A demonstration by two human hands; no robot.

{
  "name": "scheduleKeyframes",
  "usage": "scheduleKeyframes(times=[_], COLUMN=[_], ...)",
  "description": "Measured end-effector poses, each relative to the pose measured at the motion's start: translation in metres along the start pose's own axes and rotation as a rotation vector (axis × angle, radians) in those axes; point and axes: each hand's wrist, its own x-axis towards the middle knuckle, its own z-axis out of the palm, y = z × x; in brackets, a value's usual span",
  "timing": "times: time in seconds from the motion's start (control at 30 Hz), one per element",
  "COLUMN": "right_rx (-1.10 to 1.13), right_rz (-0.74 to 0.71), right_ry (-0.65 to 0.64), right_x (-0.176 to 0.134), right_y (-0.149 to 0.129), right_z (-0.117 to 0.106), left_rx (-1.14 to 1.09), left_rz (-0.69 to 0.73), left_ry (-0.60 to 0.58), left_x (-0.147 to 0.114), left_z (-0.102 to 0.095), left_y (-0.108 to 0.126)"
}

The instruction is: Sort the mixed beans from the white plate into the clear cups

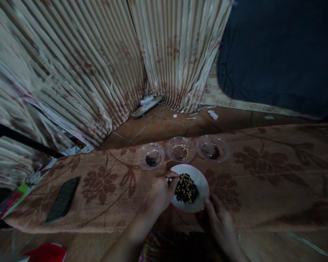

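Note:
A white plate (203, 182) with a red rim holds a heap of mixed dark and yellow grains or beans (186, 189). Over the plate's left side, my left hand (161, 190) is closed in a pinch around a thin metallic-looking tool (171, 177), too small to make out fully. The plate's lower right rim is gripped by my right hand (219, 214), thumb on top. Just beyond the plate stand three clear plastic bowls: the left bowl (158, 157) has dark bits, the middle bowl (172, 155) yellow ones, and the right bowl (205, 150) dark reddish ones.
A patterned brown cloth (112, 203) covers the low table. On its left lies a dark phone (62, 199). Striped curtains (98, 65) hang behind, with a skateboard-like board (147, 106) and a small white bottle (213, 115) on the tiled floor.

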Motion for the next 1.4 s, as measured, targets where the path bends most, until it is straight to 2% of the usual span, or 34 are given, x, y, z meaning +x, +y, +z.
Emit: scheduleKeyframes(times=[0.17,0.43,0.73,0.93,1.13,1.27,1.4], right_rx=[-0.012,-0.012,-0.009,-0.015,0.013,0.022,0.021], right_rz=[0.022,-0.003,-0.054,-0.008,-0.016,0.014,0.040], right_ry=[-0.004,-0.005,0.020,0.017,0.011,0.016,0.007], right_x=[0.001,0.003,0.000,0.000,0.000,0.001,0.004], right_y=[0.000,0.001,-0.009,-0.001,0.003,0.007,0.019], right_z=[0.000,-0.002,-0.001,0.000,0.001,0.003,0.004], left_rx=[0.047,0.117,0.075,0.002,-0.220,-0.328,-0.377], left_rz=[0.074,0.096,0.024,-0.029,-0.104,-0.127,-0.132], left_ry=[-0.019,-0.048,-0.036,0.016,0.081,0.133,0.256], left_x=[0.002,0.003,0.004,0.003,0.007,0.020,0.043], left_z=[0.000,0.002,0.004,0.001,-0.002,-0.009,-0.014], left_y=[0.001,-0.001,-0.001,0.000,-0.004,0.000,0.004])
